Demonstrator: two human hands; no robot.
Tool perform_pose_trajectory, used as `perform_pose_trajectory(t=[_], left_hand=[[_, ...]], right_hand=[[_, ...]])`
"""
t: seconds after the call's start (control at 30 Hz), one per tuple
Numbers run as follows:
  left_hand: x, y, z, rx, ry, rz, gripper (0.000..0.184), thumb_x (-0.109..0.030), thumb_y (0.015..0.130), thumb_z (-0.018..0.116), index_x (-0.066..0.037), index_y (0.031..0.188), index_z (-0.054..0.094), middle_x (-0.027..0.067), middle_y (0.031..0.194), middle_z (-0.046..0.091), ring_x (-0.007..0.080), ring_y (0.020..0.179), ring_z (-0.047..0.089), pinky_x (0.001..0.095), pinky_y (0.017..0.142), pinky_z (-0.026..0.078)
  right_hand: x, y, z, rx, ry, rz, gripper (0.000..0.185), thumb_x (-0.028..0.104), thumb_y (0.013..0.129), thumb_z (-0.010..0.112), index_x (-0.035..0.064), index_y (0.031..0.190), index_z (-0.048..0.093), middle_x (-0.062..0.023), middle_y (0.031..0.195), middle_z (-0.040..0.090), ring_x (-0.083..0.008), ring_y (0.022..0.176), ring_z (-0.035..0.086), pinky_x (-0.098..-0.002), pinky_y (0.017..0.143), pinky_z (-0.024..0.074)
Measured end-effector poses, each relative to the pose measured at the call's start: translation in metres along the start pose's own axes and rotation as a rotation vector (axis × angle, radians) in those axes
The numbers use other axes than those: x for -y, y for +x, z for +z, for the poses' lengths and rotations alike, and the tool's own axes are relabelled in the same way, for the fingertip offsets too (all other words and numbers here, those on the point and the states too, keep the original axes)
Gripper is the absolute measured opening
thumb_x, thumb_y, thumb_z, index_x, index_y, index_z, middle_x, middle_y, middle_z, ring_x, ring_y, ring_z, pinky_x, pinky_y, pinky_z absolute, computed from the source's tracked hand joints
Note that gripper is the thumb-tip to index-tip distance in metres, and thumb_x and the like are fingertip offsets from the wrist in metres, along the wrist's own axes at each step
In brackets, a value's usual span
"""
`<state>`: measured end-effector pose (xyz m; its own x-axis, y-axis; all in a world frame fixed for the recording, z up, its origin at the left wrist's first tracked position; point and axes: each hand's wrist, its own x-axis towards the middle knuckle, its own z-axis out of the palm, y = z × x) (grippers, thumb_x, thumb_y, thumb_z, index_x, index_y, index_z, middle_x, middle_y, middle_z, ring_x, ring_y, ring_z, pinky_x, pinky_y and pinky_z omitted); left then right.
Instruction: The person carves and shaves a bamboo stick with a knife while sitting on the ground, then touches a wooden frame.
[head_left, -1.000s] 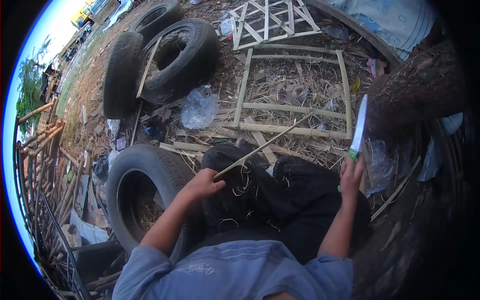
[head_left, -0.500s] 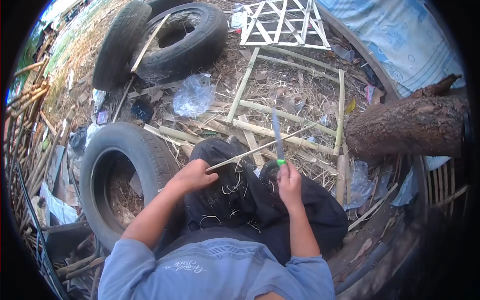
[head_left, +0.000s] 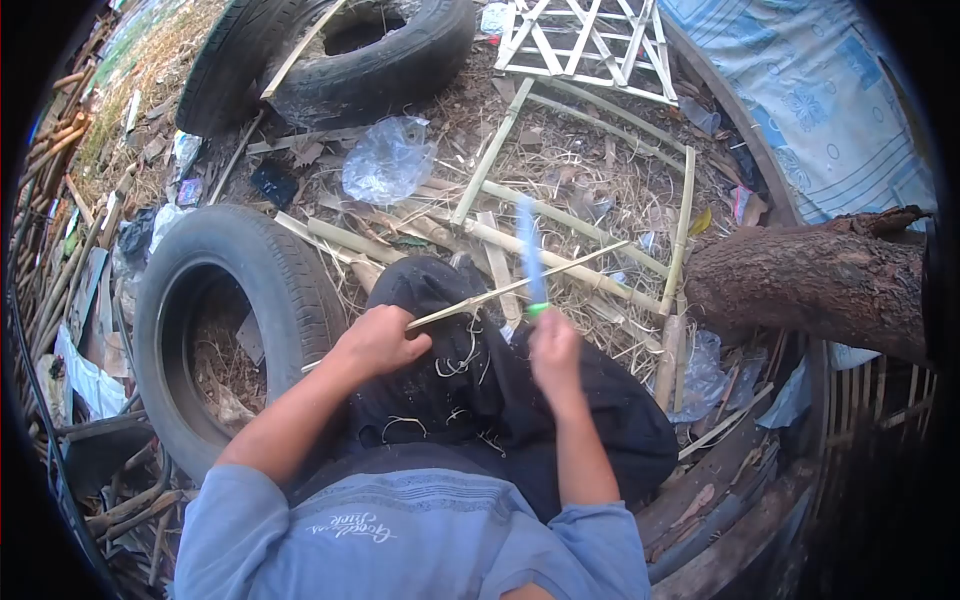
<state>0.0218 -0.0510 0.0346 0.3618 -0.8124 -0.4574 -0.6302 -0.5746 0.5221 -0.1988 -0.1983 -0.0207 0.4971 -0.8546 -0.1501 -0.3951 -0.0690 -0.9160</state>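
Observation:
A thin bamboo strip (head_left: 497, 292) runs slantwise over my knees, and my left hand (head_left: 380, 338) is closed round its lower part. Its far end points up and to the right, above the ground. My right hand (head_left: 555, 352) grips the green handle of a knife (head_left: 530, 245), whose blade is blurred and points away from me. In this view the blade crosses the strip; whether they touch I cannot tell. Curled shavings (head_left: 462, 358) lie on my dark trousers (head_left: 520, 400).
A tyre (head_left: 320, 300) stands at my left, with more tyres (head_left: 395, 75) behind. Ahead lie a bamboo frame (head_left: 685, 215) and a white lattice panel (head_left: 590, 40). A thick log (head_left: 810, 275) is at the right, below a blue patterned sheet (head_left: 800, 90). Plastic bags (head_left: 390, 160) litter the ground.
My right hand and the knife have moved left and slightly toward me. My left hand still holds the strip. The whole view has shifted a little.

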Motion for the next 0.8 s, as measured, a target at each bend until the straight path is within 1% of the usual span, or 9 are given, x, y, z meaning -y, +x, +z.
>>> perform_pose_trajectory(t=[0.13,0.17,0.27,0.43,0.53,0.57,0.6,0.77,0.8], left_hand=[[-0.009,-0.002,0.004,-0.044,0.098,0.018,0.037,-0.031,0.073,0.062,0.005,0.08,0.067,0.0274,0.074,0.063,0.0412,0.074,0.064,0.0472,0.074,0.051],[-0.01,-0.001,0.003,-0.047,0.095,0.014,0.037,-0.031,0.073,0.062,0.005,0.08,0.067,0.0274,0.074,0.063,0.0412,0.074,0.064,0.0472,0.074,0.051],[-0.009,-0.002,0.005,0.004,0.133,-0.032,0.04,-0.034,0.077,0.063,0.005,0.081,0.068,0.0265,0.077,0.065,0.041,0.077,0.064,0.0468,0.078,0.052],[-0.006,-0.003,0.008,-0.043,0.121,0.014,0.04,-0.035,0.076,0.063,0.004,0.079,0.067,0.0265,0.076,0.064,0.0413,0.077,0.064,0.0471,0.078,0.052],[-0.009,0.0,0.008,-0.039,0.128,0.002,0.039,-0.034,0.076,0.062,0.004,0.078,0.067,0.0262,0.075,0.064,0.0415,0.076,0.064,0.0476,0.076,0.051],[-0.008,-0.001,0.008,-0.04,0.124,0.0,0.039,-0.034,0.076,0.062,0.004,0.078,0.067,0.0262,0.075,0.064,0.0415,0.076,0.064,0.0476,0.076,0.051],[-0.005,-0.002,0.009,-0.043,0.117,0.0,0.038,-0.034,0.076,0.062,0.004,0.077,0.067,0.0259,0.075,0.064,0.0415,0.075,0.064,0.0476,0.076,0.051],[-0.006,-0.005,0.012,-0.083,0.089,0.011,0.036,-0.032,0.076,0.061,0.003,0.075,0.066,0.0254,0.071,0.063,0.0415,0.071,0.063,0.0477,0.074,0.051],[-0.006,-0.003,0.014,-0.095,0.115,0.031,0.035,-0.032,0.076,0.061,0.003,0.075,0.066,0.0253,0.071,0.063,0.0415,0.071,0.063,0.0477,0.073,0.051]], right_hand=[[-0.033,0.019,-0.03,-0.104,0.11,0.166,0.039,0.026,0.102,0.038,0.0005,0.079,0.056,-0.0048,0.053,0.048,-0.0129,0.045,0.046,-0.0319,0.044,0.0359],[-0.032,0.008,-0.009,-0.079,0.046,0.016,0.039,0.031,0.102,0.039,0.0065,0.073,0.049,0.0013,0.052,0.045,-0.0074,0.042,0.043,-0.0251,0.038,0.034],[-0.016,-0.019,0.033,-0.025,-0.062,-0.254,0.037,0.027,0.1,0.04,0.0047,0.074,0.052,-0.0005,0.054,0.047,-0.0096,0.045,0.045,-0.0277,0.043,0.0356],[-0.027,0.021,-0.02,-0.118,0.109,0.174,0.036,0.024,0.1,0.04,0.0,0.079,0.055,-0.0068,0.056,0.051,-0.0144,0.048,0.049,-0.0325,0.047,0.0386],[-0.023,0.008,0.0,-0.164,-0.008,0.051,0.038,0.026,0.102,0.037,0.0015,0.077,0.053,-0.0042,0.055,0.049,-0.0117,0.046,0.047,-0.0307,0.045,0.0372],[-0.02,0.0,0.015,-0.126,0.341,0.275,0.039,0.027,0.102,0.037,0.0019,0.076,0.051,-0.0043,0.055,0.048,-0.0122,0.046,0.048,-0.0311,0.046,0.0377],[-0.022,-0.001,0.019,-0.122,0.34,0.279,0.039,0.027,0.102,0.037,0.0019,0.076,0.051,-0.0043,0.055,0.048,-0.0122,0.046,0.048,-0.0311,0.046,0.0377],[-0.031,0.008,-0.005,-0.074,0.113,0.043,0.041,0.03,0.102,0.038,0.002,0.075,0.05,-0.0022,0.055,0.047,-0.0113,0.047,0.046,-0.0295,0.045,0.0356],[-0.022,0.011,-0.018,-0.083,0.313,0.223,0.041,0.031,0.102,0.038,0.0025,0.075,0.051,-0.0008,0.055,0.047,-0.0105,0.047,0.045,-0.0288,0.044,0.0345]])
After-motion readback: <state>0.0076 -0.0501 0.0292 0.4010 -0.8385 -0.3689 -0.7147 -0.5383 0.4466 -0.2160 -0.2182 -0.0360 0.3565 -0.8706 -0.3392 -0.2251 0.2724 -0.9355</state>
